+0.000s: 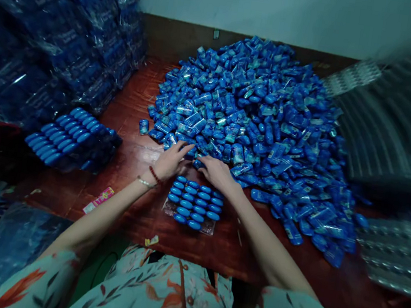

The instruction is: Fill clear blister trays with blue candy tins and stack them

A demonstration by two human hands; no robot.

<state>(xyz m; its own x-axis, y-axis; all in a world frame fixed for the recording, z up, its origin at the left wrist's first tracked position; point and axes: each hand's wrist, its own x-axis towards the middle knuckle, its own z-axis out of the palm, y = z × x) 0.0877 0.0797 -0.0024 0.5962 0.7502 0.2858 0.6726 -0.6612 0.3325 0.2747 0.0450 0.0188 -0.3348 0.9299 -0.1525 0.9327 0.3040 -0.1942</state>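
In the head view, my left hand (171,162) and right hand (218,172) are a little apart, by the near left side of the blue heap (250,104). The rows of blue packs (192,205) lie just on my side of both hands, near the table's (134,144) front edge, long sides running left to right. My arms (104,219) slant inward, fingers bent; I can't tell if they pinch anything.

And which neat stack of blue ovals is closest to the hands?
The middle stack, just on the person's side of the left hand and right hand. The left stack sits farther off, beside plastic-wrapped bundles.
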